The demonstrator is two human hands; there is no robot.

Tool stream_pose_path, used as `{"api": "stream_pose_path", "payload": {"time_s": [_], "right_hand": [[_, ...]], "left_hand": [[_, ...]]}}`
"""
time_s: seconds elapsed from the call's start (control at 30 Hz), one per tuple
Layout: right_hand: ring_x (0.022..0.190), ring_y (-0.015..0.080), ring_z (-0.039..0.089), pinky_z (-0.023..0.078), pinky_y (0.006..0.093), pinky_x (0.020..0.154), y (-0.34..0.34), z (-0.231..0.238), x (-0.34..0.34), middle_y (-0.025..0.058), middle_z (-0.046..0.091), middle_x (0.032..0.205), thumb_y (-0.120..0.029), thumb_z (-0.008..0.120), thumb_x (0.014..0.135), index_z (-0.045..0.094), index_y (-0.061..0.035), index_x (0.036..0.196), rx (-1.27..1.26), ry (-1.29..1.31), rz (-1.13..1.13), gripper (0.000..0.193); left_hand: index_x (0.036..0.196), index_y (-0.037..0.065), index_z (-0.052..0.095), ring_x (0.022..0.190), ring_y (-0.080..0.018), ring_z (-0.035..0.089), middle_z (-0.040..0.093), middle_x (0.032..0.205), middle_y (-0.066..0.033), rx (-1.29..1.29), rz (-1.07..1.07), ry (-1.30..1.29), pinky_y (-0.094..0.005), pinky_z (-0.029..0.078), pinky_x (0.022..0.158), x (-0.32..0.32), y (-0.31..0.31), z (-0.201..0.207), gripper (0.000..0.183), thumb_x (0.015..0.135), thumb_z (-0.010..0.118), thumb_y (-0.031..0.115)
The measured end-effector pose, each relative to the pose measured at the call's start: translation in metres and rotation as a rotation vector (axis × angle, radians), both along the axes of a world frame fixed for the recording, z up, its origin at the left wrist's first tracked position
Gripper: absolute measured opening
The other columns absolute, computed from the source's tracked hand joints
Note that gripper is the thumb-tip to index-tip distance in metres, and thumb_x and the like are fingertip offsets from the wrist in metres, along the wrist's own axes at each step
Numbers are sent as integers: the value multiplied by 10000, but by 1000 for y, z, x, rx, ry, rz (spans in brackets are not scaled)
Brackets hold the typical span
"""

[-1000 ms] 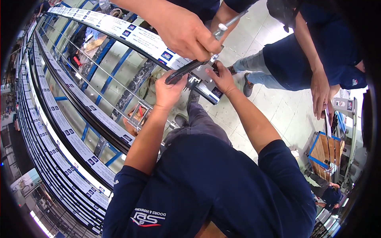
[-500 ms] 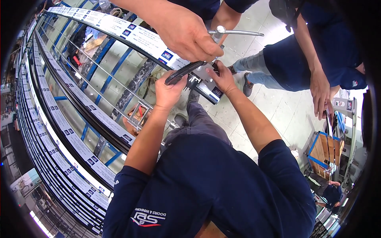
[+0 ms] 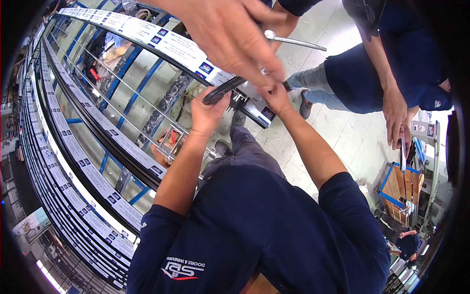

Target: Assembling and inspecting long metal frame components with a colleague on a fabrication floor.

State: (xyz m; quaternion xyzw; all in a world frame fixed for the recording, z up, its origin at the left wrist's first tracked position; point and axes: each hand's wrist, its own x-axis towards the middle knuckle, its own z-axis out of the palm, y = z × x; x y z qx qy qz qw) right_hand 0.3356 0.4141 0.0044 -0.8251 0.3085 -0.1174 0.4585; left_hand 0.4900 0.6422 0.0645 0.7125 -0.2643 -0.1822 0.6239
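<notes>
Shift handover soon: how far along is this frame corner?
Done: the taped profile lies on the blue rack. In hand: the left hand holds a dark tool at its end, the right hand touches there, a co-worker's hand above. Left: corner fastening, apparently unfinished.

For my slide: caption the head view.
Left hand grips a black tool, right hand touches the frame corner, a co-worker's hand overhead.
</notes>
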Motion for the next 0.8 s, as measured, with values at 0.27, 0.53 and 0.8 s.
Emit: {"api": "stream_pose_path", "payload": {"time_s": [0.27, 0.53, 0.8], "right_hand": [[1087, 454, 765, 581, 491, 1001, -3, -5, 3, 304, 781, 1170, -602, 803, 995, 634, 62, 1418, -28, -13, 11, 805], [1069, 460, 769, 587, 489, 987, 2, 6, 3, 316, 778, 1155, -599, 792, 1006, 637, 65, 1411, 8, 35, -14, 794], [1244, 449, 747, 558, 506, 1098, -2, -7, 2, 320, 762, 1306, -626, 781, 1012, 636, 44, 1491, -6, 38, 5, 836]], "left_hand": [[1040, 11, 831, 733, -42, 587, 720, 775, 14, 8, -8, 21, -271, 524, 684, 0, 0, 1, 157, 978, 908, 133], [1037, -2, 825, 716, -41, 587, 726, 759, 5, 32, 1, -25, -275, 517, 659, -1, 0, 2, 189, 984, 914, 156], [1033, 6, 824, 722, -45, 602, 740, 763, -15, 61, -3, -43, -280, 527, 675, 2, 0, 3, 198, 988, 912, 177]]}}
